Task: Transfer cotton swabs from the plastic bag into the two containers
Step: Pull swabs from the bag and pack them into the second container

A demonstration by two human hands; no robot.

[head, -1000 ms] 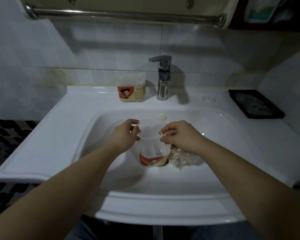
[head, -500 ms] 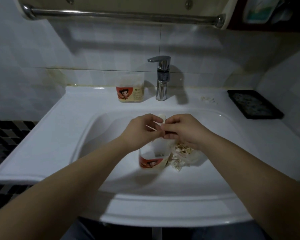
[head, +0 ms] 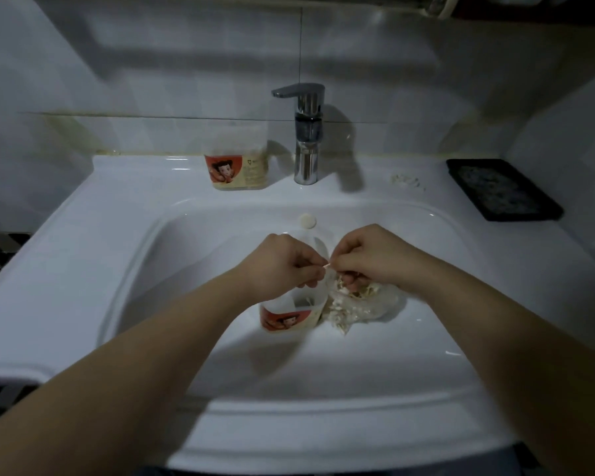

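Observation:
An open clear container (head: 289,316) with a red cartoon label stands in the white sink basin (head: 409,355), its lid tipped up behind. A few swabs lie inside it. Beside it on the right lies a clear plastic bag (head: 361,305) full of cotton swabs. Above the container my left hand (head: 282,262) and my right hand (head: 371,257) meet, each pinching an end of a thin cotton swab (head: 327,266). A second, closed container (head: 236,164) with the same label stands on the ledge left of the faucet.
A chrome faucet (head: 306,132) rises at the back centre of the sink. A black tray (head: 502,188) lies on the right counter, with small white bits (head: 407,180) near it. Tiled wall behind; patterned floor at the left.
The view has tilted down a little. My left hand left the container's rim and came up to meet my right hand, which rose from the bag with a swab; both now pinch it.

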